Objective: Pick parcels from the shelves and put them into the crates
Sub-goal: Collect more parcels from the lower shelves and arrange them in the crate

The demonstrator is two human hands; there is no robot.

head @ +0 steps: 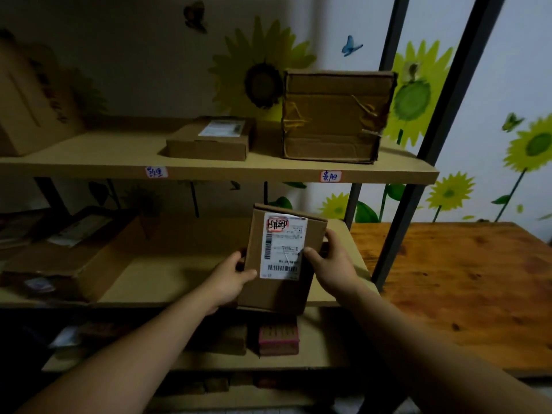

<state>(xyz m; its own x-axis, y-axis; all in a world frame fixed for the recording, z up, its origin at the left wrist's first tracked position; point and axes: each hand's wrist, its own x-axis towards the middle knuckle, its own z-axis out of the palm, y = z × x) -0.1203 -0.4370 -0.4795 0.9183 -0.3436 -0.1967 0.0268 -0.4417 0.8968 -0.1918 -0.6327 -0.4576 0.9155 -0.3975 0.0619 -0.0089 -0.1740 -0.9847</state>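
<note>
A small cardboard parcel (283, 291) with a white shipping label on its front is held upright in front of the middle shelf (167, 282). My left hand (231, 277) grips its left edge, thumb on the front face. My right hand (331, 264) grips its right side, thumb lying on the label. On the upper shelf (89, 156) lie a flat labelled parcel (209, 141) and a bigger worn box (334, 115). No crate is in view.
A large box (33, 97) stands at the upper shelf's far left. Flat parcels (68, 252) lie on the middle shelf's left side. A pink-labelled parcel (279, 337) sits on the lower shelf. A wooden table (463, 279) stands right of the dark shelf posts (415, 186).
</note>
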